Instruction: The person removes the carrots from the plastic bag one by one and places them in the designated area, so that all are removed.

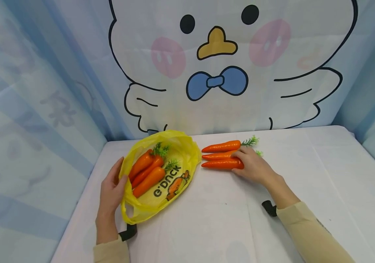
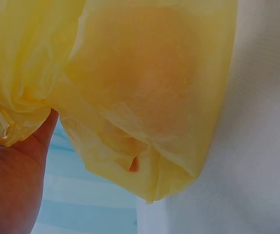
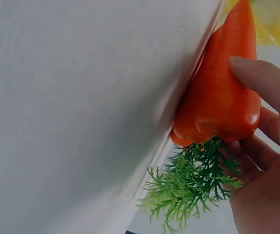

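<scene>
A yellow plastic bag (image 1: pixel 192 146) lies on the left of the table with its mouth spread wide. Inside it are three orange carrots (image 1: pixel 149 181) with green tops, beside the printed bag wall. My left hand (image 1: pixel 112 188) grips the bag's left rim, its fingers partly covered by the plastic in the left wrist view. To the right of the bag, three more carrots (image 1: pixel 220 147) lie side by side, tips toward it. My right hand (image 1: pixel 254 166) pinches the nearest carrot (image 3: pixel 228 92), thumb along its side, fingers reaching over the middle one. Its palm hides some of the leafy tops (image 3: pixel 193 180).
A white cloth covers the table (image 1: pixel 203 226). Behind it hangs a curtain (image 1: pixel 217 113) with a cartoon face and blue bow tie, close to the far edge. Another blue curtain (image 1: pixel 26 146) borders the left side. Black wrist mounts (image 1: pixel 269 209) show under both forearms.
</scene>
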`<action>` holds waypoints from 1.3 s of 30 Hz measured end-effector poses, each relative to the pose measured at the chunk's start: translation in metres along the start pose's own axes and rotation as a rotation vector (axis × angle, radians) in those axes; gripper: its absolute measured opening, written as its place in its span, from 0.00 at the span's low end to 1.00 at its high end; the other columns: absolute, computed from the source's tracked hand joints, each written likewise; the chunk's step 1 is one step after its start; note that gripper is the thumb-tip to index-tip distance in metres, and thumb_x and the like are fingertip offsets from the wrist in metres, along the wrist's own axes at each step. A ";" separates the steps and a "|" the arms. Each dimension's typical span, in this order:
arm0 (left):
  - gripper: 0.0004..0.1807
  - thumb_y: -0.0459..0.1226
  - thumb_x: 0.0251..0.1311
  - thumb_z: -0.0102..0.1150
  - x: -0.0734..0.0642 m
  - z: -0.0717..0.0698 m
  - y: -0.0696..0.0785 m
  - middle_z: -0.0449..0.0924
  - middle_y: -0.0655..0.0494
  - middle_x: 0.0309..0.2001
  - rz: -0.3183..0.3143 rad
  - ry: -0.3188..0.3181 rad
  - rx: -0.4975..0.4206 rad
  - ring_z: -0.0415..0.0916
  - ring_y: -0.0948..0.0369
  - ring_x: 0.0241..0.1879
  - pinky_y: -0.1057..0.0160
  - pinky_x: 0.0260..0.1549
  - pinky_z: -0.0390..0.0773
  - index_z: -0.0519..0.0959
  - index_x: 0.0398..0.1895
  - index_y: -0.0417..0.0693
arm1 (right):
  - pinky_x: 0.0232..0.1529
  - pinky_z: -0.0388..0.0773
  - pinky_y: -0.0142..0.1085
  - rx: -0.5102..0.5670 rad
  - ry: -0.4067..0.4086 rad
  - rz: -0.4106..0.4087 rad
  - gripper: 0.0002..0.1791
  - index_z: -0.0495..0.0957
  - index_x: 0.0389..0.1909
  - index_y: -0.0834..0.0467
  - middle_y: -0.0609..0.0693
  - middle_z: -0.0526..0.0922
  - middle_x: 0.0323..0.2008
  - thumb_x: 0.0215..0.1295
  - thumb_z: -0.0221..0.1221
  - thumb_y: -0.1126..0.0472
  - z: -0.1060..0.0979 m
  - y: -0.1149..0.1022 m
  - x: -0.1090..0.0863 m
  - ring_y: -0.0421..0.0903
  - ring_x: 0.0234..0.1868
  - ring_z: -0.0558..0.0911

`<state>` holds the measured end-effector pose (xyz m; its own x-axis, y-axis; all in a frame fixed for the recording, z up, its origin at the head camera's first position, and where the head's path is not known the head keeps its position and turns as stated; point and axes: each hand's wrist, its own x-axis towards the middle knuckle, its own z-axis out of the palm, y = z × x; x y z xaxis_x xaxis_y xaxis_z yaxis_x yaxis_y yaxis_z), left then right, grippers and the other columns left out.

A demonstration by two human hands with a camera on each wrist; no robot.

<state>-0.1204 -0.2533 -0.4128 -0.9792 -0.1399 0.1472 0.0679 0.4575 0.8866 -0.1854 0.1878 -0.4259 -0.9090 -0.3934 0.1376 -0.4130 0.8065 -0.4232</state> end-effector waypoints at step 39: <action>0.31 0.35 0.74 0.47 0.003 0.001 -0.004 0.61 0.56 0.75 -0.029 0.004 0.040 0.58 0.57 0.73 0.60 0.68 0.63 0.60 0.79 0.54 | 0.59 0.72 0.57 0.079 0.010 0.052 0.25 0.77 0.55 0.64 0.60 0.72 0.55 0.59 0.72 0.60 -0.002 0.011 -0.005 0.60 0.54 0.71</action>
<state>-0.1234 -0.2546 -0.4162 -0.9799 -0.1569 0.1231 0.0314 0.4881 0.8722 -0.1857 0.1989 -0.4294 -0.9299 -0.3471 0.1218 -0.3596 0.7884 -0.4992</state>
